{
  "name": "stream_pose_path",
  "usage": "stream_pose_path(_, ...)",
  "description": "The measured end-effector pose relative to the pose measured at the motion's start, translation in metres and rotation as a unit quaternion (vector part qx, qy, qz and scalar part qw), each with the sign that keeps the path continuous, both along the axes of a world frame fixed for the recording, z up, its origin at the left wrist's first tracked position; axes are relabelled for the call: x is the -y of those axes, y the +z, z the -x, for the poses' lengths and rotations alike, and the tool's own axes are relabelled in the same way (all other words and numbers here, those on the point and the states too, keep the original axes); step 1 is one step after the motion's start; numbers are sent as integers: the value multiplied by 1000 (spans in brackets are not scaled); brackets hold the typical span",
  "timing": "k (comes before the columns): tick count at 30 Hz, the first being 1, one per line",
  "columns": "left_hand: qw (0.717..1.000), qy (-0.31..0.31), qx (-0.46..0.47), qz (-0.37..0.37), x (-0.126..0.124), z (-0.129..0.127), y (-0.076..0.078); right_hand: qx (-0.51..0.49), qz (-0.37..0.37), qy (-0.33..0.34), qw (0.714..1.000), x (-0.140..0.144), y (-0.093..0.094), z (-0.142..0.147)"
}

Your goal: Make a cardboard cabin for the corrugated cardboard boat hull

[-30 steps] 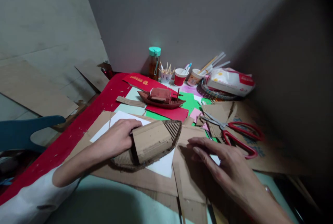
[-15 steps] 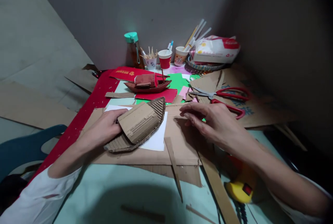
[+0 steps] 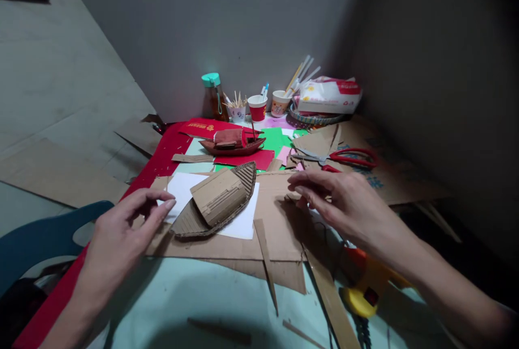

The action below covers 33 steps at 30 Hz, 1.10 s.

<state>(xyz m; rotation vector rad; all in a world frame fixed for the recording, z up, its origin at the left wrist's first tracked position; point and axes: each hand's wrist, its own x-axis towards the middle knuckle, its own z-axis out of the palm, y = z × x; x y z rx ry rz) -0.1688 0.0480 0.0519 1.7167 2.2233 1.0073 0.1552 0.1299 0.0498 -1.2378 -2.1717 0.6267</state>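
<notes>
A cardboard model boat (image 3: 219,200) with a curved cabin roof rests tilted on a white sheet of paper (image 3: 243,225). To its left is my left hand (image 3: 125,230), empty, its thumb and index finger apart and just clear of the hull. My right hand (image 3: 336,200) hovers over the right part of the cardboard sheet (image 3: 279,241), fingers loosely bent and slightly apart, with nothing visible in them. Scissors (image 3: 352,158) with red handles lie beyond that hand. Under the right forearm is a yellow glue gun (image 3: 360,300), partly hidden.
A reddish-brown model boat (image 3: 233,143) stands farther back. Behind it are a bottle (image 3: 217,100), a cup of toothpicks (image 3: 237,113), a red cup (image 3: 257,108) and a tissue pack (image 3: 330,97). Cardboard strips (image 3: 265,268) lie in front. A blue chair (image 3: 36,235) is at left.
My left hand has let go of the cardboard boat and drawn back to the left. The boat now lies on the paper. My right hand has hardly moved. The view has shifted slightly.
</notes>
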Motion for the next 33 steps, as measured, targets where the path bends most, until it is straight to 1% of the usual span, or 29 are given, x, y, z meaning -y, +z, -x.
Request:
stream_pose_path(4,998,-54,-12,-43,9,-21,-9,-4,23,40,999,2,4,15)
stream_pose_path(7,997,-58,0,-53,9,-32,-13,6,25,61,998,2,10,32)
stream_pose_path(10,996,-69,12,-47,10,-35,-13,18,30,75,997,2,15,45)
stream_pose_path(14,996,-84,15,-28,12,-32,-11,29,36,93,995,1,20,55)
stream_pose_path(18,994,-89,-27,-60,8,-21,-9,38,39,102,993,-2,22,60)
stream_pose_path(23,988,-95,-91,-86,-6,-2,-8,51,40,97,993,-5,22,63)
stream_pose_path(29,964,-171,-169,-114,-23,6,-11,49,32,94,994,-6,19,63)
stream_pose_path(33,947,-223,-193,-126,-30,4,-12,41,41,88,994,-10,15,67)
